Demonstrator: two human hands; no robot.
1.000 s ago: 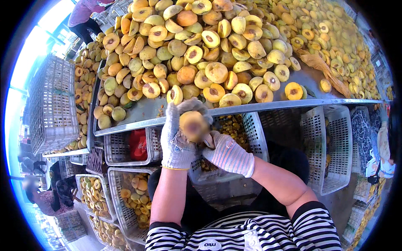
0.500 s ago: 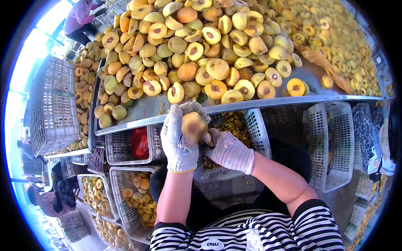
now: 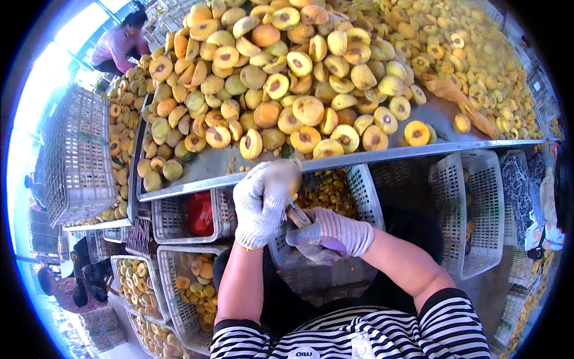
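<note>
The left hand [image 3: 260, 200], in a pale knitted glove, has its fingers curled around a peach half [image 3: 292, 178], just in front of the rim of the metal bench [image 3: 335, 160]; the grip seems meant to steady the fruit from one side and leave the other side free toward the right hand [image 3: 333, 234]. That hand, in a striped glove, has its fingers folded around a slim metal-tipped hand tool [image 3: 297, 213], slanted up toward the fruit, probably so that it can be guided by the fingertips. A slatted crate [image 3: 366, 192] with fruit scraps [image 3: 327, 190] sits beneath both hands, likely so that whatever drops lands inside. The heap of peach halves [image 3: 257, 84] lies on the bench within easy reach, many with the cut face up, while other halves [image 3: 202, 293] fill a crate at the lower left, near the left forearm. The held half is blurred, so its cut face and any stone cannot be made out; whether the tool's tip touches it is also unclear. The right glove hides most of the tool's grip, the bench rim and the hands cover part of the crate below, and the far heap runs out of view at the top.
</note>
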